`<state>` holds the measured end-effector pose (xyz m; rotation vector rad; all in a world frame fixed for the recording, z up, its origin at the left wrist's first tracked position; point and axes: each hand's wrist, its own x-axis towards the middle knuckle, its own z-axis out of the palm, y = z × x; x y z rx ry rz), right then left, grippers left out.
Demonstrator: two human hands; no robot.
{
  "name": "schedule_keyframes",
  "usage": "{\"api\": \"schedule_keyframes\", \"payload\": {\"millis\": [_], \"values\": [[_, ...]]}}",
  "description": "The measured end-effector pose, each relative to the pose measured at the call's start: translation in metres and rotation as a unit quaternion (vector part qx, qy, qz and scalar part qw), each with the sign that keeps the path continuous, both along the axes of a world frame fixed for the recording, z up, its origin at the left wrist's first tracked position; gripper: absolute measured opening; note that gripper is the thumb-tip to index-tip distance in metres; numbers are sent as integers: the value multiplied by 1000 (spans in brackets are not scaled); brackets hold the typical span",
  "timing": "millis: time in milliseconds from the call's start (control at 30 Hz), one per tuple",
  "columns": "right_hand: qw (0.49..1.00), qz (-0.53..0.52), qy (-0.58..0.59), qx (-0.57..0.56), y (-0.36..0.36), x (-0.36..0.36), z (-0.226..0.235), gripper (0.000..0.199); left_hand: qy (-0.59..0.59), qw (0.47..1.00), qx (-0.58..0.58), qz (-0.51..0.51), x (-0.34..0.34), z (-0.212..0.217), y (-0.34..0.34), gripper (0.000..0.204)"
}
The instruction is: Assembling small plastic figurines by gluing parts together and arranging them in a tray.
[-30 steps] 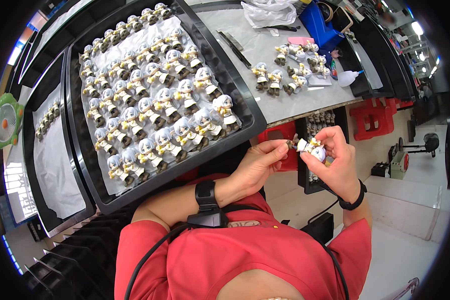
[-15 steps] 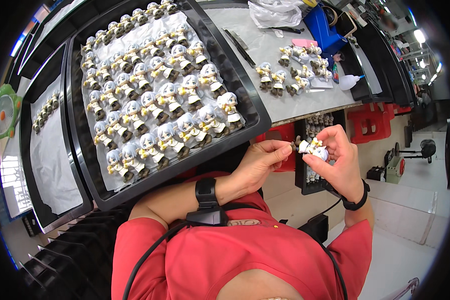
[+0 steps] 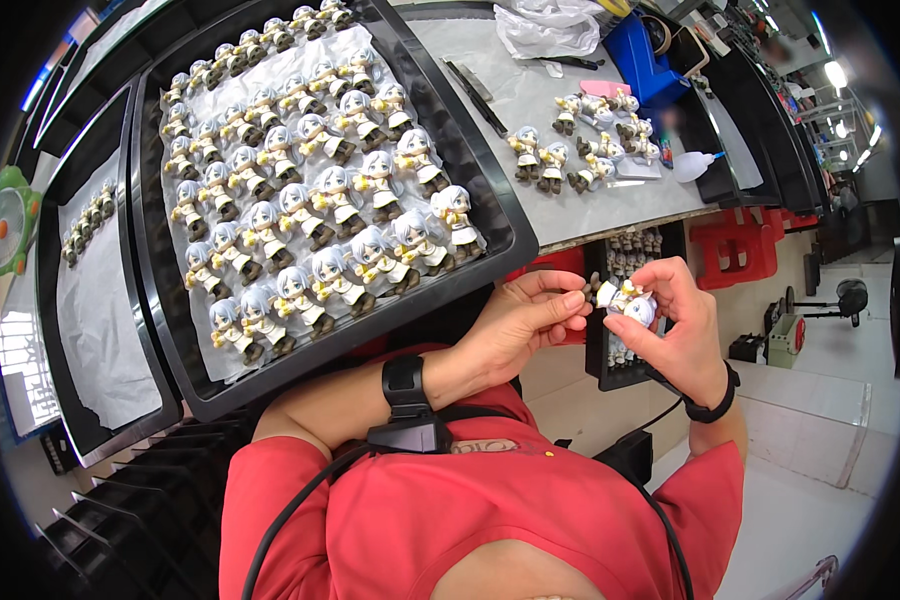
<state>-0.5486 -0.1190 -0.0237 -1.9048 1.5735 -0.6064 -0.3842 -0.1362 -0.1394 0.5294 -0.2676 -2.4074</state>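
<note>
At centre right, right hand (image 3: 682,335) pinching a white-haired figurine (image 3: 625,300), left hand (image 3: 525,320) fingertips pressed together beside it; risking a drop off the bench (image 3: 570,210) from loosened grip.

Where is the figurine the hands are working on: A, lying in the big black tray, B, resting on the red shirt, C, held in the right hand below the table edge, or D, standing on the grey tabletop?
C: the right hand grips the figurine in the air, with the left hand pinching at it.
</note>
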Motion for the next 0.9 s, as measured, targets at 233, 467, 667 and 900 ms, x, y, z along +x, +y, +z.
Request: {"api": "schedule_keyframes", "payload": {"millis": [233, 467, 667, 900], "values": [[999, -28, -44, 17, 1, 1, -1, 35, 6, 1000, -11, 19, -2, -1, 1, 12], [1000, -16, -6, 3, 3, 5, 2, 33, 12, 1000, -20, -5, 0, -1, -3, 11], [1000, -28, -4, -12, 4, 6, 2, 33, 47, 999, -8, 1, 0, -3, -2, 9], [996, 17, 65, -60, 3, 0, -1, 34, 44, 999, -10, -3, 2, -2, 0, 11]]}}
